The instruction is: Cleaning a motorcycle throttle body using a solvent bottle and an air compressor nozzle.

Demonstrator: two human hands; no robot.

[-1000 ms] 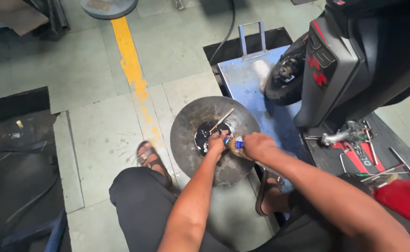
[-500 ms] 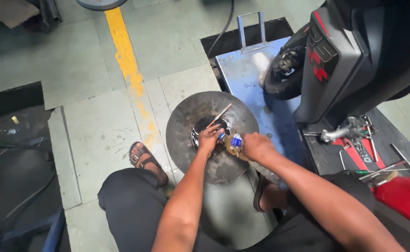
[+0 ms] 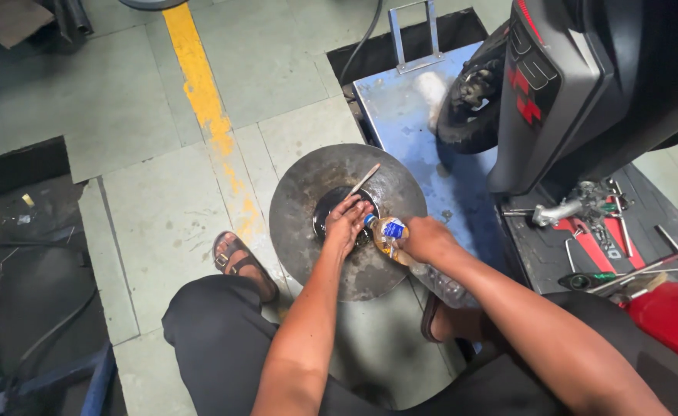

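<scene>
I squat over a round, dirty metal pan (image 3: pixel 300 200) on the floor. My right hand (image 3: pixel 425 239) grips a small plastic bottle (image 3: pixel 390 233) of amber liquid, tilted with its neck toward the pan's dark centre (image 3: pixel 327 206). My left hand (image 3: pixel 348 222) sits in that centre with fingers curled; whatever it holds is hidden. A thin stick or brush handle (image 3: pixel 365 179) rests in the pan just beyond my left hand.
A black scooter (image 3: pixel 585 85) stands on a blue metal lift ramp (image 3: pixel 400 115) at right. Tools (image 3: pixel 609 239) lie on a black mat beside it, with a red object (image 3: pixel 674 316) nearby. A yellow floor line (image 3: pixel 200 85) runs left of the pan. A dark pit (image 3: pixel 15 231) lies at left.
The view has shifted slightly. My hands stay over the pan's centre, with the bottle still tilted toward it.
</scene>
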